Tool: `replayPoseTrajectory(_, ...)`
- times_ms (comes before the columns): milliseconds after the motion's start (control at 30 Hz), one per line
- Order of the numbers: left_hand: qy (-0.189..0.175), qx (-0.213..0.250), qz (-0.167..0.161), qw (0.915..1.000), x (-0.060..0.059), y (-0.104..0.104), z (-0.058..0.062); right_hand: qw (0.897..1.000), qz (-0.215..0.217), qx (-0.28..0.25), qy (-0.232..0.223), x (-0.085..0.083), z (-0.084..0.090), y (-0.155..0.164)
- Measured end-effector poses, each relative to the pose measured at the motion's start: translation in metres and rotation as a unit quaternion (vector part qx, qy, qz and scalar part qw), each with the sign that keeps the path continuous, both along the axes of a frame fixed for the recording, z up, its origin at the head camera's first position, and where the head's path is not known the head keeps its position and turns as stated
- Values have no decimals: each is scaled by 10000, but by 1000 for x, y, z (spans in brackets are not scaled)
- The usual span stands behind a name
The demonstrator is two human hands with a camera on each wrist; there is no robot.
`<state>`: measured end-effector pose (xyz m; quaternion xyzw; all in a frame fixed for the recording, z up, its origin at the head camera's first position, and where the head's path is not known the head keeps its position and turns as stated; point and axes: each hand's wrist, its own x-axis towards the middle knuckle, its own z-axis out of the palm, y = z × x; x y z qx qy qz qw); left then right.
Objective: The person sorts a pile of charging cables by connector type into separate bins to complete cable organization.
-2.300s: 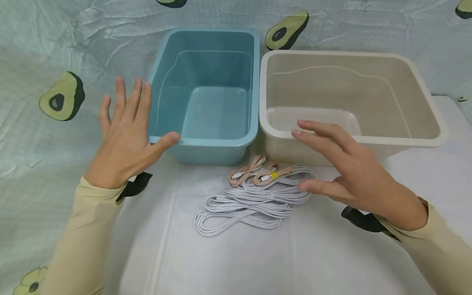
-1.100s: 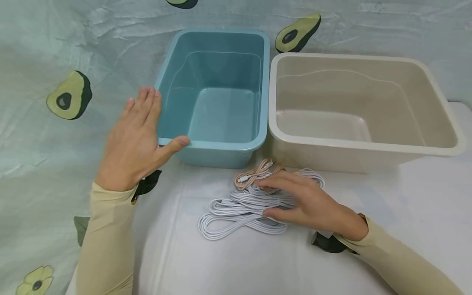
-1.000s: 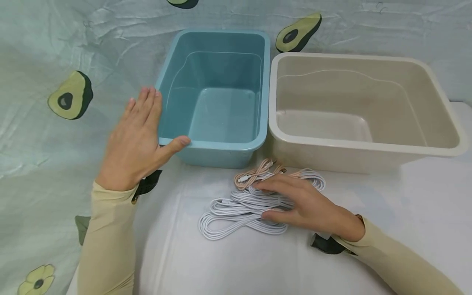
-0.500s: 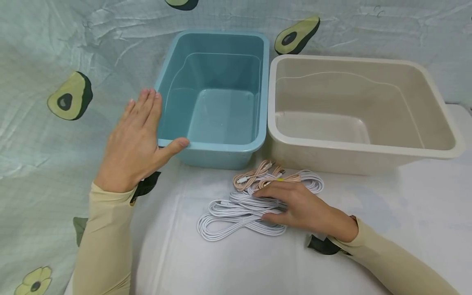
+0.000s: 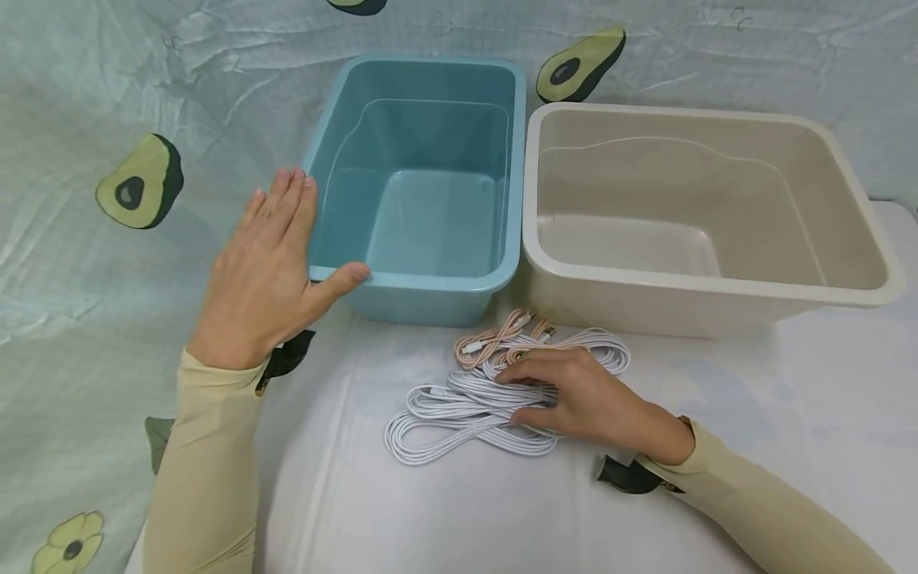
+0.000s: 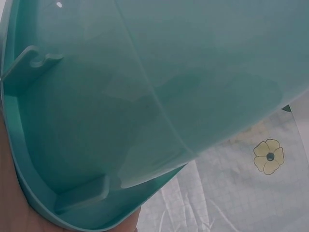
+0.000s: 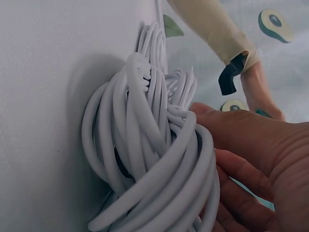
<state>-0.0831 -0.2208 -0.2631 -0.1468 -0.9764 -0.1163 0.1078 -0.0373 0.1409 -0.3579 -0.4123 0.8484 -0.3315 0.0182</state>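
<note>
Hands work at a white-covered table (image 5: 753, 446), where the right hand (image 5: 595, 399) rests on a heap of white cables (image 5: 466, 406), its fingers (image 5: 531, 373) curled over the loops and its thumb tucked against the bundle's near side. The cables lie on the table just in front of two tubs standing side by side, a blue tub (image 5: 416, 283) and a beige tub (image 5: 703, 283). A few pink cables (image 5: 495, 335) lie among the white ones at the far edge of the heap. The left hand (image 5: 265, 271) lies flat against the blue tub's outer wall, fingers straight and together, thumb on the rim. Soft, light and springy, the loosely coiled loops would likely spill or tangle; gathering them around the thick middle looks safest.
</note>
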Motion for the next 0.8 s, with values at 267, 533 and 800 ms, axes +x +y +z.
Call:
replayPoseTrajectory(267,-11,75,-43,10000,-1,0,-1,10000,65,-61,28,0,-1,1)
replayPoseTrajectory(533,59,68,-52,9999,-2,2,-1,9997,-50,97,-211,0,4,3)
replayPoseTrajectory(800,75,39,-39,10000,-2,3,-1,9951,-241,777,-562,-3,20,16)
